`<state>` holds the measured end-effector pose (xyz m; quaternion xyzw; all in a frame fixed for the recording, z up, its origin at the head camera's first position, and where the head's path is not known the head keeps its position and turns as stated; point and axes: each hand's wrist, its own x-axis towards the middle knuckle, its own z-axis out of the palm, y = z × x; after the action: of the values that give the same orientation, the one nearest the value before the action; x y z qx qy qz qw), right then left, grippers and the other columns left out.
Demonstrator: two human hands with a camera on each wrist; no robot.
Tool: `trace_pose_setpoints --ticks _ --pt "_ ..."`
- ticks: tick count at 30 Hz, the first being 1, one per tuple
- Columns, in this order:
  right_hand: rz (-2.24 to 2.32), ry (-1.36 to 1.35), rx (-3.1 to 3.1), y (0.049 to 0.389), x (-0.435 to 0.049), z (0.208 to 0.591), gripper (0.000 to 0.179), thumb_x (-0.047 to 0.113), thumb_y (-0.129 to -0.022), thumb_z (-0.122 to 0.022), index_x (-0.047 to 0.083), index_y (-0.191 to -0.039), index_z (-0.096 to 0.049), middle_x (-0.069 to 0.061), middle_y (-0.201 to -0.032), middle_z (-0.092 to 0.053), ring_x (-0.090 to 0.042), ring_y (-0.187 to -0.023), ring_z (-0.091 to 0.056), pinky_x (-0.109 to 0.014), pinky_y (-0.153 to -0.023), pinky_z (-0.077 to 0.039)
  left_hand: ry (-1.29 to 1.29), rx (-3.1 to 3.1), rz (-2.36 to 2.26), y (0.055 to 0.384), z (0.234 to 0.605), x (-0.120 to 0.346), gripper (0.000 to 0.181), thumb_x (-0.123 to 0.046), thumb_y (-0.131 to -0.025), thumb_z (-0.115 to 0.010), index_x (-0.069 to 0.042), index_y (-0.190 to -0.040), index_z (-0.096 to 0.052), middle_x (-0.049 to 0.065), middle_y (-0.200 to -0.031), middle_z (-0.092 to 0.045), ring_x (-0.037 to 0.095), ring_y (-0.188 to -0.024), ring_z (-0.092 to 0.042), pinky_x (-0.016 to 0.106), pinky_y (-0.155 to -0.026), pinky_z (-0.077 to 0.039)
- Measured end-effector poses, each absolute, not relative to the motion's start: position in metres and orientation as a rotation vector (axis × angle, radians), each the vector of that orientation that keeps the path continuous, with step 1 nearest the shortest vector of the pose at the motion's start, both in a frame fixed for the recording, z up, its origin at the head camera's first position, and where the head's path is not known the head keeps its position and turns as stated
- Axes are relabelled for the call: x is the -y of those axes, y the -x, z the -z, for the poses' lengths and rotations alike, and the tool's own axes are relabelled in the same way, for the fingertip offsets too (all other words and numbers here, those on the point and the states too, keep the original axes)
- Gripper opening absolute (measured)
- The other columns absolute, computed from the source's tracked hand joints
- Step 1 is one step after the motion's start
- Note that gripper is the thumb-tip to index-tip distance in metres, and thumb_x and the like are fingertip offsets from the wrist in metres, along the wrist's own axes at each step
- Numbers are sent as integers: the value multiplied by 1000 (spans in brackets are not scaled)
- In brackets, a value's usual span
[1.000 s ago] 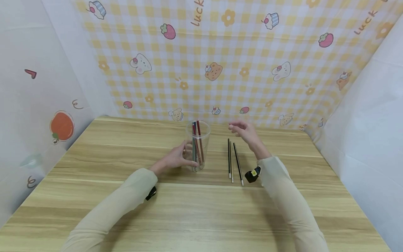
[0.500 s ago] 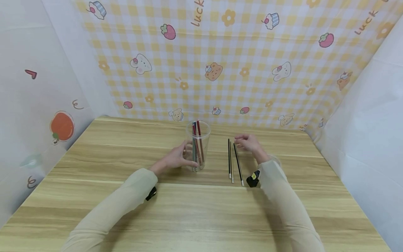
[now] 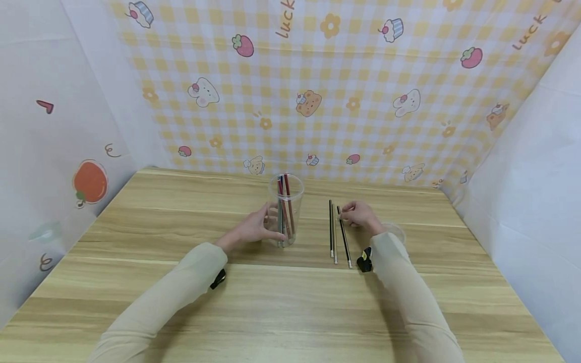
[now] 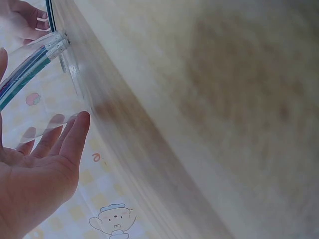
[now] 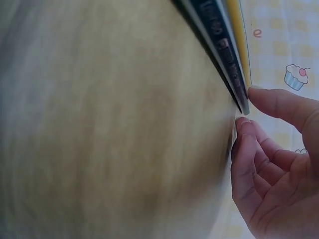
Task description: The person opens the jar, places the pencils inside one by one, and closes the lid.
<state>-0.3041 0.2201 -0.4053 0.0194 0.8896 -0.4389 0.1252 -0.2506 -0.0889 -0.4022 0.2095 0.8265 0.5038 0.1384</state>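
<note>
A clear plastic cup (image 3: 297, 201) stands upright on the table, with several coloured pencils (image 3: 286, 212) leaning inside it. My left hand (image 3: 254, 227) holds the cup from its left side, thumb in front and fingers behind; in the left wrist view the fingers (image 4: 70, 142) lie along its wall. To the right, two black pencils and a gold-toned one (image 3: 335, 237) lie side by side with white ends toward me. My right hand (image 3: 359, 214) is at the far end of the rightmost black pencil (image 3: 345, 242). In the right wrist view thumb and forefinger pinch the end of that dark pencil (image 5: 224, 50).
A clear round plastic piece (image 3: 396, 232) lies beside the right wrist, partly covered by the sleeve. Behind the wooden table (image 3: 290, 312) hangs a yellow checked cloth (image 3: 272, 101). White sheets (image 3: 535, 166) close off both sides.
My right hand has come down and toward me from above the table's back edge to the far end of the right black pencil. The left hand and cup have stayed put.
</note>
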Motion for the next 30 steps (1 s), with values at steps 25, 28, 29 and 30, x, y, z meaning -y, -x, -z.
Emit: trace_pose_setpoints --ticks 25,28,29,30 --pt "1200 -89 -2634 302 -216 403 21 8 -81 -58 -4 -99 -55 -8 -74 -58 -10 -56 -50 -19 -49 -44 -601 -2411 -1447 251 404 88 83 -29 -64 -79 -17 -130 -30 14 -127 -42 27 -114 -40 41 -95 -32" --pt "1224 -90 -2621 302 -217 402 22 8 -83 -56 -5 -100 -54 -9 -76 -57 -11 -58 -51 -20 -51 -46 -606 -2413 -1445 251 404 88 83 -29 -64 -79 -17 -130 -30 14 -127 -43 27 -114 -40 42 -95 -32" --pt "1237 -88 -2617 302 -218 402 22 8 -83 -55 -5 -101 -53 -9 -76 -57 -11 -58 -51 -20 -52 -47 -607 -2413 -1446 251 404 88 83 -28 -64 -79 -18 -130 -30 14 -127 -43 27 -114 -40 42 -95 -32" --pt "1249 -84 -2613 302 -218 401 23 8 -84 -54 -6 -102 -52 -10 -77 -56 -12 -59 -51 -21 -53 -47 -607 -2414 -1445 251 404 88 83 -28 -64 -79 -18 -130 -30 14 -127 -43 26 -114 -40 42 -95 -33"
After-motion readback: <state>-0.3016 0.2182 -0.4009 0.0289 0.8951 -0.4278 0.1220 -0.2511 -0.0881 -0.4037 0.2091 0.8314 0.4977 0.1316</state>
